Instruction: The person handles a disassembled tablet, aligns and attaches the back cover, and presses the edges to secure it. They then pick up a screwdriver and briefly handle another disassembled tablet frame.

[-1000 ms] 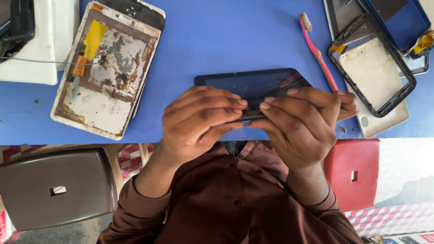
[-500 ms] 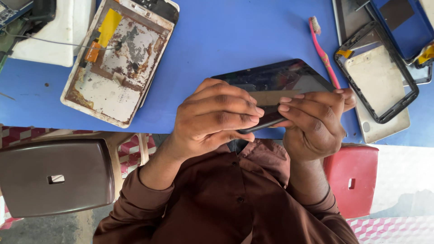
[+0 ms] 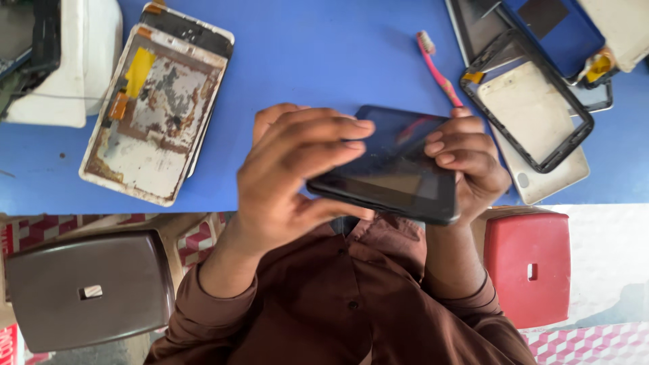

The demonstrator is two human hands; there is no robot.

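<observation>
A person in a brown button-up shirt [image 3: 351,297] holds a small black tablet with a glossy glass face [image 3: 395,162] in both hands, above the near edge of a smooth blue table [image 3: 324,61]. The tablet is a rounded rectangle, tilted, its dark screen catching dim reflections. The left hand [image 3: 297,176] is curled around the tablet's left end, fingers spread over the top of the glass and the thumb pressed under its lower edge. The right hand [image 3: 470,162] is closed on the right end, knuckles bent, fingertips lying on the screen.

On the table to the left lies an opened white tablet shell [image 3: 155,108], its inside a worn metal plate, patchy and scuffed, with a yellow strip and an orange flex piece near the top. Beside it at the far left stands a white plastic box [image 3: 74,61].

Just beyond the right hand lies a pink plastic toothbrush [image 3: 438,67], slanted. To the right sit a thin black rectangular frame over a pale cream back plate [image 3: 531,108], and a dark blue flat cover [image 3: 551,27].

Below the table edge, a brown square plastic stool [image 3: 88,290] stands left and a red plastic stool [image 3: 531,263] right.
</observation>
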